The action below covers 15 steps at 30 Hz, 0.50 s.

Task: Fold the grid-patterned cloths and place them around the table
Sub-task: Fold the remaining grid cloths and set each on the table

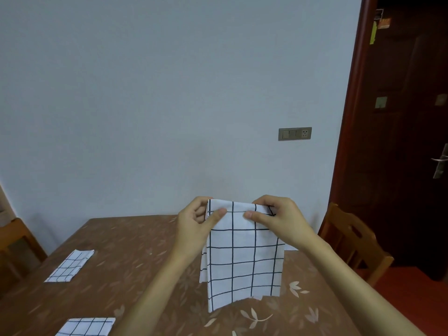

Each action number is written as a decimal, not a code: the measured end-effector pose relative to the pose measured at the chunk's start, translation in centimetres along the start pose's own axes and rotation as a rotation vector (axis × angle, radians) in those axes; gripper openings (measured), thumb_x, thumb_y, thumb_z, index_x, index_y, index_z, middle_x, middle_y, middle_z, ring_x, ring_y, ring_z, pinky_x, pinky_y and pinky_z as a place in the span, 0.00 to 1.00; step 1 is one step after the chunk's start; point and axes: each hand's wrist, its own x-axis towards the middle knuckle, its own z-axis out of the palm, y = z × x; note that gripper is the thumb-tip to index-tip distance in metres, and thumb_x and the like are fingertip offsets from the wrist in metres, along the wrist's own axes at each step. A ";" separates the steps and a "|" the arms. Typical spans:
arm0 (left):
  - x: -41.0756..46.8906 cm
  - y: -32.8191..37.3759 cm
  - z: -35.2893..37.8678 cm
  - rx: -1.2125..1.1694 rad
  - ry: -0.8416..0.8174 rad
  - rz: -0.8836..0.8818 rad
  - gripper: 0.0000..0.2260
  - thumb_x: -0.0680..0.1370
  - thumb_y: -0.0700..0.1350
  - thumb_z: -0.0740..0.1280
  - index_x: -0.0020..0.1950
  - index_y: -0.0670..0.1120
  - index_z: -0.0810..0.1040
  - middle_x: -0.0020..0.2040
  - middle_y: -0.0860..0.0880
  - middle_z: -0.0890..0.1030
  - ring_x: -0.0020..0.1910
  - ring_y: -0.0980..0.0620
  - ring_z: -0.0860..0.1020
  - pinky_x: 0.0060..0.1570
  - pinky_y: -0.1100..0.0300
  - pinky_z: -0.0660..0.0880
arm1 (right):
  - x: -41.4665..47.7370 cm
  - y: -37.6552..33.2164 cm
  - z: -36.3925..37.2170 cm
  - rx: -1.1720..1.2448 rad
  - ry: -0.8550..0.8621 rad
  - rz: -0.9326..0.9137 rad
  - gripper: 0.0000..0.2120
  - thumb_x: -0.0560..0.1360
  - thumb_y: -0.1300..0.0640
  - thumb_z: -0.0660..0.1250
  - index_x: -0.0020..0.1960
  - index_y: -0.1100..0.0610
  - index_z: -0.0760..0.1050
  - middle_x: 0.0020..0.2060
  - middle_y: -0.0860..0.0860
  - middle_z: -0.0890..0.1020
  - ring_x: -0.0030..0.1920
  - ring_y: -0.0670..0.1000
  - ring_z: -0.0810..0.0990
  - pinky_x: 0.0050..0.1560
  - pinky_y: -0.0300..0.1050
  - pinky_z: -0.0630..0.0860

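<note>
White grid cloth [242,253] mid-fold; two already placed.
Left grip [197,221] and right grip [278,218] pinch its top edge over the bench's [145,248] right side; far folded cloth [69,266] and near folded cloth [87,326] lie left. Others perhaps remain, unseen.

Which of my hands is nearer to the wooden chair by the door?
Right. The right hand pinches the top edge of the held cloth on the side toward the chair; the left hand pinches the opposite end, farther from it.
</note>
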 end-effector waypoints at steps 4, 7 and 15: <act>0.2 -0.1 0.0 -0.017 0.063 0.011 0.08 0.75 0.43 0.74 0.45 0.38 0.80 0.39 0.36 0.83 0.36 0.50 0.80 0.39 0.55 0.78 | 0.0 0.1 -0.2 0.060 -0.006 0.030 0.11 0.68 0.51 0.79 0.50 0.47 0.83 0.42 0.44 0.85 0.43 0.38 0.81 0.43 0.30 0.73; 0.3 -0.2 -0.1 -0.013 0.113 0.016 0.15 0.75 0.49 0.73 0.40 0.38 0.74 0.29 0.38 0.71 0.31 0.51 0.66 0.33 0.60 0.66 | -0.3 0.5 -0.5 0.139 -0.054 0.112 0.26 0.65 0.50 0.81 0.61 0.43 0.77 0.48 0.45 0.84 0.51 0.39 0.82 0.50 0.30 0.74; 0.9 -0.4 0.0 0.024 0.287 0.024 0.24 0.78 0.54 0.69 0.34 0.43 0.60 0.30 0.47 0.56 0.28 0.53 0.54 0.28 0.60 0.54 | -1.8 2.0 0.0 0.434 -0.252 0.275 0.20 0.71 0.61 0.77 0.62 0.57 0.79 0.55 0.52 0.86 0.56 0.53 0.85 0.60 0.52 0.79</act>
